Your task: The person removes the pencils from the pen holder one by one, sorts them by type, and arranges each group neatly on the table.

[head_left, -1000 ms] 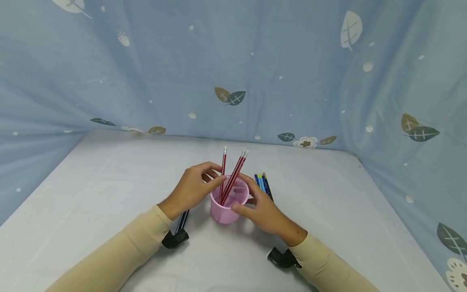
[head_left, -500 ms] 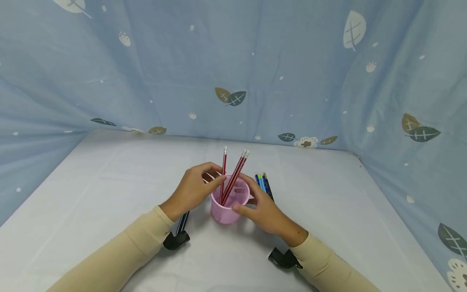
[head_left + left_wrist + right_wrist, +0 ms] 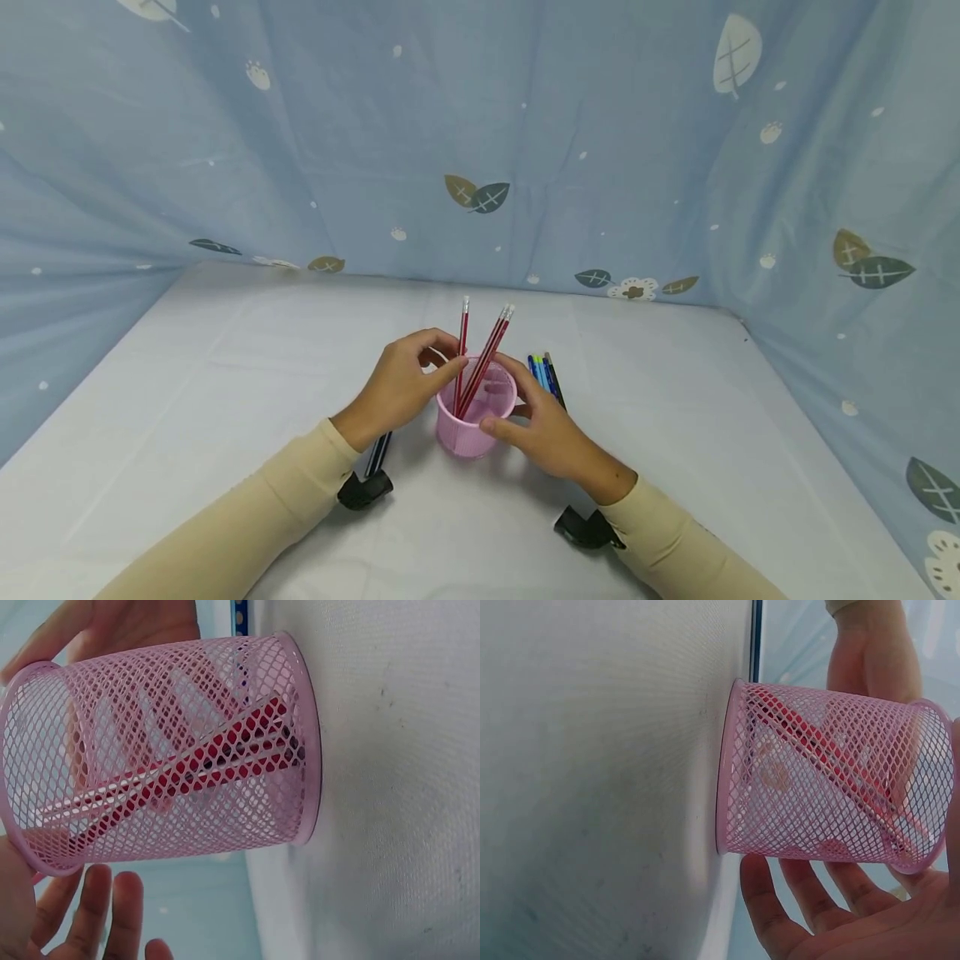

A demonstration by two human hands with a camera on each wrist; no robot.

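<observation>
The left hand [image 3: 397,390] sits at the left side of the cup's [image 3: 476,412] rim, its fingers [image 3: 447,372] curled, and its grip pinches one of the red pencils [image 3: 480,364] just above the rim; the left wrist view shows other fingertips [image 3: 97,907] of that hand loose beside the cup [image 3: 165,750], apart from the mesh. The right hand [image 3: 550,433] cups the right side of the cup, thumb [image 3: 501,428] pressed on the front of the wall and fingers round the far side, so its grip is closed on the cup; in the right wrist view the fingers [image 3: 795,896] lie along the mesh wall [image 3: 825,776]. The cup is pink wire mesh and stands upright on the desk [image 3: 225,392], near the middle, between the two hands. Three red pencils stand in it, tips down and eraser ends up, leaning to the right; through the mesh they show as slanted red bars [image 3: 195,769]. Just right of the cup, behind the right hand, a few blue pens [image 3: 543,375] lie together on the desk. By the left wrist a dark striped pencil [image 3: 377,454] lies on the desk, partly hidden under the sleeve [image 3: 247,517]. A blue cloth [image 3: 480,125] printed with leaves hangs behind and at both sides of the desk.
</observation>
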